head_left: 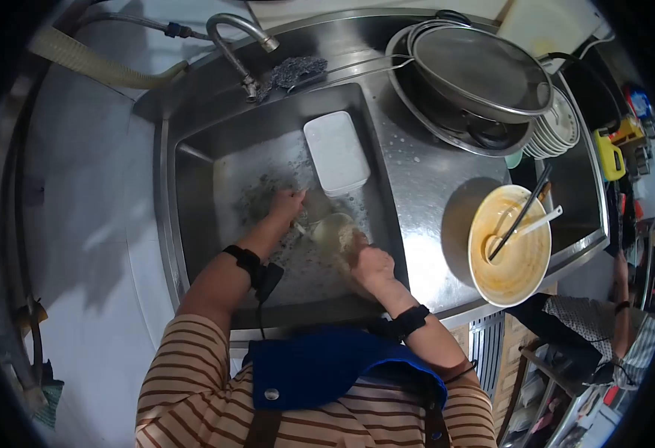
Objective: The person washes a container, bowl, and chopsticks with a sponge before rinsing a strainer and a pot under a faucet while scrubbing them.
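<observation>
In the sink [290, 295], both my hands are low over cloudy water with dark bits floating in it. My right hand [373, 265] has its fingers curled at the edge of a pale, round, bowl-like dish [334, 233], partly under the water. To the left of that dish, my left hand [289, 204] is closed, its fingers bent; what they hold, if anything, I cannot tell. A thin whitish piece [300, 228] shows just below this hand, beside the dish. A white rectangular plastic container [337, 151] lies in the far right of the sink.
A curved faucet [234, 46] and a dark scrubbing pad [298, 71] are at the back rim. On the right stand stacked pots with a strainer [484, 71], plates [559, 123], and a stained bowl [484, 280] holding chopsticks and a spoon. Another person's arm [622, 302] shows far right.
</observation>
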Motion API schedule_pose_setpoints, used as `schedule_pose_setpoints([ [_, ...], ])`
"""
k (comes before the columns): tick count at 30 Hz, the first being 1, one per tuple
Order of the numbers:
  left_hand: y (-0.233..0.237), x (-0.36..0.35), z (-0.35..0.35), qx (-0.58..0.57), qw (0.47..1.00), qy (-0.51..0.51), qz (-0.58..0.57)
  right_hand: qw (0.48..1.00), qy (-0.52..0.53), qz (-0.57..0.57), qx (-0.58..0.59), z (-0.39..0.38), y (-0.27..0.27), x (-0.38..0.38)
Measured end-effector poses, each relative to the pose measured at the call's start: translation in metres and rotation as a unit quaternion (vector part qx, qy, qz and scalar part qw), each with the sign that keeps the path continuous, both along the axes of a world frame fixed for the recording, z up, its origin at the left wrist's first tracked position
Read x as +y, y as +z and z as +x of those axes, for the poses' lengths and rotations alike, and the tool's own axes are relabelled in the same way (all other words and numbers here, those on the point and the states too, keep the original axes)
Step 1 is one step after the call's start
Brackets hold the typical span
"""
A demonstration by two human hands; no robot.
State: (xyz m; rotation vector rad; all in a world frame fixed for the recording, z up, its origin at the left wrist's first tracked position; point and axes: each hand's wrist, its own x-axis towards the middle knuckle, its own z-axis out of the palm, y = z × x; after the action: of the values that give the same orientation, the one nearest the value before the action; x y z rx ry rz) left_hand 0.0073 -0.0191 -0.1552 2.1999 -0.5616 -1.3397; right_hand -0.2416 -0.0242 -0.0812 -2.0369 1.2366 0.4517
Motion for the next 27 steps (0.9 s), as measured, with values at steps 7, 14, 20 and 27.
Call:
schedule_pose_setpoints([
  [7,-0.028,-0.052,-0.047,0.245,0.951,0.128,0.138,0.996,-0.068,-0.06,-0.02,0.021,0.012,-0.035],
  [14,-0.047,-0.054,-0.017,0.275,0.937,0.195,0.091,0.948,-0.105,-0.231,-0.193,0.031,0.007,-0.049],
  [20,-0.07,-0.026,0.034,0.047,0.979,0.118,-0.158,0.943,-0.088,-0.263,-0.183,0.02,0.011,-0.047],
  [27,-0.111,0.027,-0.038,0.11,0.987,0.043,-0.108,0.925,0.015,-0.352,-0.139,0.014,0.027,-0.036],
])
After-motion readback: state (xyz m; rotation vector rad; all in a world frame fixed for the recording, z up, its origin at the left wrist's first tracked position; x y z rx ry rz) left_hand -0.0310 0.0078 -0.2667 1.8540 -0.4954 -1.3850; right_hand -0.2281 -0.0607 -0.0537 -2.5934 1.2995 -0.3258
